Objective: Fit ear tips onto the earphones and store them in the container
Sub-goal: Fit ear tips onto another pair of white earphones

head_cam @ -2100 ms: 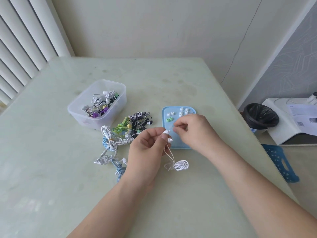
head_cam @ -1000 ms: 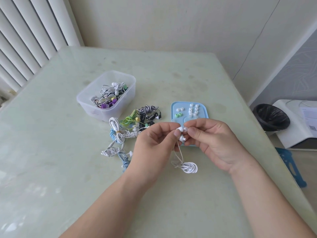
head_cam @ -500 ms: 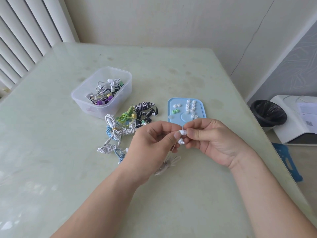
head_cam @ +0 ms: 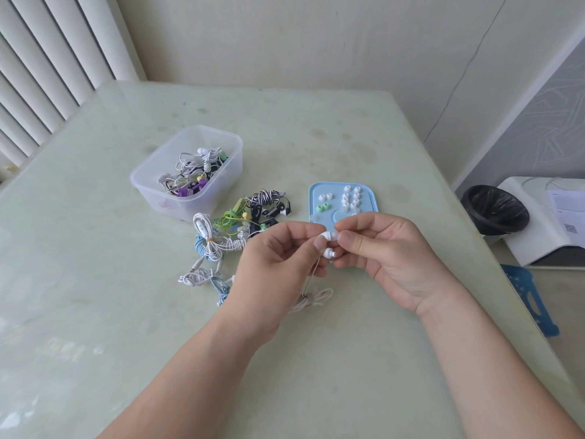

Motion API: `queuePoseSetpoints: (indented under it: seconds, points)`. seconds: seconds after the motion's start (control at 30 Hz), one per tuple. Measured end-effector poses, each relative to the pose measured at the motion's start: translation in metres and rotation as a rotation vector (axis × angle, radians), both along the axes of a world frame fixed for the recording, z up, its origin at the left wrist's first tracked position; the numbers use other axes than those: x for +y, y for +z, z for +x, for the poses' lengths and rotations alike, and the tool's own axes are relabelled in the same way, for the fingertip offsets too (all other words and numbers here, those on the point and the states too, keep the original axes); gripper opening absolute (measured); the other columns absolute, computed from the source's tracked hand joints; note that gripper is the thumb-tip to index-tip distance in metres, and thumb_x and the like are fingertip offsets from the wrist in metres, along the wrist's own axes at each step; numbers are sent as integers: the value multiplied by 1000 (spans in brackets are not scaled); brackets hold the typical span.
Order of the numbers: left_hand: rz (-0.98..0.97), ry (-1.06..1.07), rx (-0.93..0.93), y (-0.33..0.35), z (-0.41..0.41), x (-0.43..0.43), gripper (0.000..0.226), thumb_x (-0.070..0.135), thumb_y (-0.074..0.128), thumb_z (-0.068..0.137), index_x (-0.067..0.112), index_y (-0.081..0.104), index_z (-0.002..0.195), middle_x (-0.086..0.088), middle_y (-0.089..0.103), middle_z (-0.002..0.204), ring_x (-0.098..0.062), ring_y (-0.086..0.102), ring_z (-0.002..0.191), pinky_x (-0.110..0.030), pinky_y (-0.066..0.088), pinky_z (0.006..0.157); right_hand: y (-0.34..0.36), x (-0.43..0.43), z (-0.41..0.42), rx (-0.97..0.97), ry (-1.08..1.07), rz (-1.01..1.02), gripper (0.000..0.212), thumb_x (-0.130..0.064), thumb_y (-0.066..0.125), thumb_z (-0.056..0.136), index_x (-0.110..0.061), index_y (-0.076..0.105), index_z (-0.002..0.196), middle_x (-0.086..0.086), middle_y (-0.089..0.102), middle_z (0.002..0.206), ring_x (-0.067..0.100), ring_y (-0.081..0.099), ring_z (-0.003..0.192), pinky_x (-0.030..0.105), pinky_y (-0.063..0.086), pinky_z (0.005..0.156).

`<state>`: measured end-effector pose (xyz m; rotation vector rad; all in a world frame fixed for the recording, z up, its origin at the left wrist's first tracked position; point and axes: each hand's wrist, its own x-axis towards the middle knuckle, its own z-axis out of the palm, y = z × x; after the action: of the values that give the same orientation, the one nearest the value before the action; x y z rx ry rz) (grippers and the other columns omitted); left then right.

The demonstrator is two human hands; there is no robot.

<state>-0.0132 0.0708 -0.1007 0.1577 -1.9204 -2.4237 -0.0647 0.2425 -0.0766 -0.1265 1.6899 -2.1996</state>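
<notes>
While pinched in left hand (head_cam: 273, 270) fingers (head_cam: 311, 248), earbud (head_cam: 327, 236) level, nozzle toward right hand (head_cam: 392, 251) pinching ear tip (head_cam: 335, 235).

My right hand (head_cam: 389, 258) hides the near edge of the blue tray (head_cam: 316, 191). Just nearer than the tray, my pinched ear tip (head_cam: 335, 235) is too small to judge. The coiled cable of the earphone (head_cam: 327, 236) is blurred.

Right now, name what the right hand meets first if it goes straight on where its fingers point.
The white earbud pinched by the left hand; the right hand points leftward at it, fingertips seemingly pinching its end.
</notes>
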Motion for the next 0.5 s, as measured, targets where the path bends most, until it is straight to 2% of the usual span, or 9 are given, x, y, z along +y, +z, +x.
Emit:
queuePoseSetpoints:
  seconds: [0.1,0.23,0.33,0.5]
  points:
    - [-43,35,24,0,0,0,8,10,72,97,6,74,104,-8,77,85,-20,69,72,-37,60,74,0,-2,2,-24,-6,-16,13,-2,71,78,0,71,90,21,75,86,28,72,74,33,61,67]
    - [-68,76,34,1,2,1,6,11,72,96,8,73,101,-6,77,84,-20,69,69,-34,60,72,-1,-6,4,-20,-19,-39,13,-3,72,77,-2,77,89,21,75,88,27,72,77,32,60,67]
    - [-78,69,38,1,2,2,7,11,73,96,7,73,102,-8,78,85,-19,69,70,-34,60,72,-2,-10,3,-33,-64,-61,13,-3,74,73,-9,80,83,19,75,84,25,71,71,31,59,64]
    - [-68,55,52,2,2,3,8,10,72,97,5,73,103,-11,77,86,-19,69,71,-33,60,72,-5,-9,1,-82,-50,-102,11,-2,73,72,-10,78,76,17,74,81,23,70,68,29,59,62]
